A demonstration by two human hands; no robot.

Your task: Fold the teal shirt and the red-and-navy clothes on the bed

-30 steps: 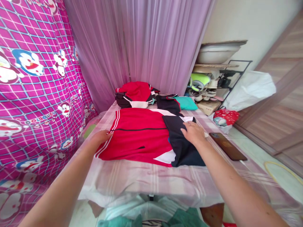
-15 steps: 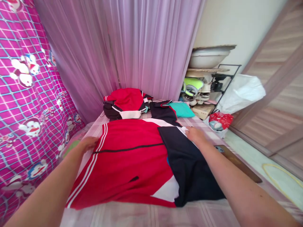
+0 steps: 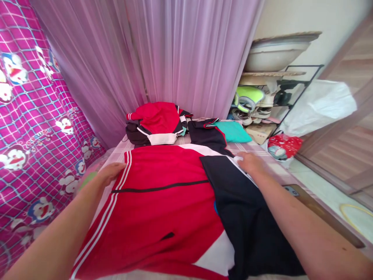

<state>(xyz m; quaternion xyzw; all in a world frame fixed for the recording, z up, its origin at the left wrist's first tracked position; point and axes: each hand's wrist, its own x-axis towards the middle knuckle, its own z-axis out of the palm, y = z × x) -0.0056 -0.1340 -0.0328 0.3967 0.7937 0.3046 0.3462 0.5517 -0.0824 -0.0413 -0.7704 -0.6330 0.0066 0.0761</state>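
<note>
Jacket [image 3: 163, 202], red with a navy panel, lies spread flat on the table [image 3: 276, 167] right below you, and the frame cuts off its near hem. Your left hand [image 3: 110, 173] rests open, fingers flat on the white-striped edge. Your right hand [image 3: 250, 163] sits palm down at the navy panel's far corner. Set at opposite sides like this, they probably hold the cloth smooth. You cannot tell whether the right fingers pinch fabric, since the back of the hand hides them. Your right arm partly covers a phone [image 3: 317, 210]. A clothes pile [image 3: 157, 122] lies beyond the jacket.
</note>
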